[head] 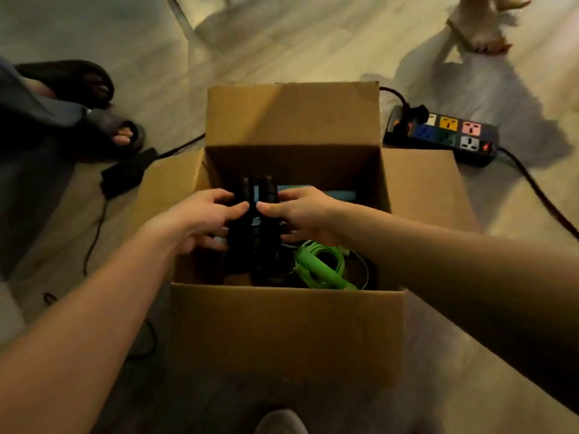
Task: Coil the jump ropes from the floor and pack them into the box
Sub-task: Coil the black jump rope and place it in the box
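Pale wood-grain floor [282,42] carries an open cardboard box [282,324], with a power strip [445,136] just beyond its right flap. Both forearms reach down into the box. The left hand [200,220] and right hand [304,211] grip a black jump rope [253,239] from either side, its handles seemingly pointing up. A coiled green jump rope [319,264] lies inside, near right.

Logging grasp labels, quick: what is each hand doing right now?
Left hand: grips the black jump rope at the box opening.
Right hand: grips the same black jump rope.
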A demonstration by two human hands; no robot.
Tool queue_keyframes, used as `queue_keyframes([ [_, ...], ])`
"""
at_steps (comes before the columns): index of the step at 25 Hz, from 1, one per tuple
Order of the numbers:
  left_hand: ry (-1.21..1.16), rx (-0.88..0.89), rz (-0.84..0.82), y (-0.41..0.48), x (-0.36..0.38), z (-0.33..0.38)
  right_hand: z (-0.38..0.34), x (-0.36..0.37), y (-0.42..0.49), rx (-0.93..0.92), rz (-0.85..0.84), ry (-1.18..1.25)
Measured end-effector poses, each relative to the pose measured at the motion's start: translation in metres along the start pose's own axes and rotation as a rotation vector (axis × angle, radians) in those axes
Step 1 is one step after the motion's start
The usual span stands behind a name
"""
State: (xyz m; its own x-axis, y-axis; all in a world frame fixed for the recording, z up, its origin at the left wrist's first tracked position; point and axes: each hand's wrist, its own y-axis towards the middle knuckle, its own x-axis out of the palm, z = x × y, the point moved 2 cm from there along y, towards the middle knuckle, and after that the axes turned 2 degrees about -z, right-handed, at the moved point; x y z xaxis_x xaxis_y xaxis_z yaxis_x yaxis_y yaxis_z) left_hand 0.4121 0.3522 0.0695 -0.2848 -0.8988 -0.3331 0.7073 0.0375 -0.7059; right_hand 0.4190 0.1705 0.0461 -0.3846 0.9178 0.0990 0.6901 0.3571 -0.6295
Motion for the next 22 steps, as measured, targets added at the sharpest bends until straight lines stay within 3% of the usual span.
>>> queue_keyframes([
  [4, 0.153, -0.123, 0.019, 0.01, 0.02, -0.021, 0.034, 0.014, 0.023, 0.028, -0.021, -0.176],
  [8, 0.146, -0.186, 0.026, 0.027, 0.036, -0.04, 0.052, 0.01, 0.034, -0.034, 0.021, -0.363],
  [15, 0.213, -0.124, 0.129, 0.05, 0.043, -0.064, 0.051, -0.004, 0.039, -0.215, 0.328, -1.033],
  [22, 0.736, 0.023, 0.3, 0.023, 0.042, -0.048, 0.04, 0.003, 0.013, -0.221, 0.31, -1.051],
])
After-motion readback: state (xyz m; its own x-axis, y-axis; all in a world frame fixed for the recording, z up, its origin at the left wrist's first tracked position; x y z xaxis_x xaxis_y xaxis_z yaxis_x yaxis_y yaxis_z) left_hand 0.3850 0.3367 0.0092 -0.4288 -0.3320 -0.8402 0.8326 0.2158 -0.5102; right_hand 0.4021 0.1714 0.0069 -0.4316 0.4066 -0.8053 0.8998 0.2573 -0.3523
